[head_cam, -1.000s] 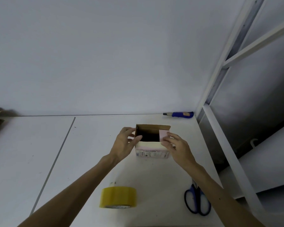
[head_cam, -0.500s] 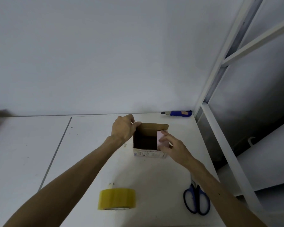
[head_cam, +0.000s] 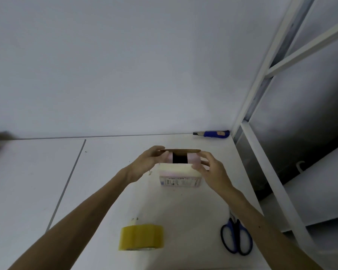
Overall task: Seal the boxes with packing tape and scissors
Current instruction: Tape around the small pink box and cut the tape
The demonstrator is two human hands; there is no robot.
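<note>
Fingers (head_cam: 154, 152) hold box (head_cam: 179, 170) side flaps | interior dark | label (head_cam: 180, 181) illegible

No legible text
The box (head_cam: 179, 170) carries a printed label (head_cam: 180, 181) on its near face, too blurred to read.

You have one wide-angle view, worn on your head, facing forward and down across the flat white surface (head_cam: 37, 182) to the plain pale wall (head_cam: 125, 65) at its far edge. It sits close above the near edge; the white metal shelving frame (head_cam: 263, 65) runs up the right.
</note>
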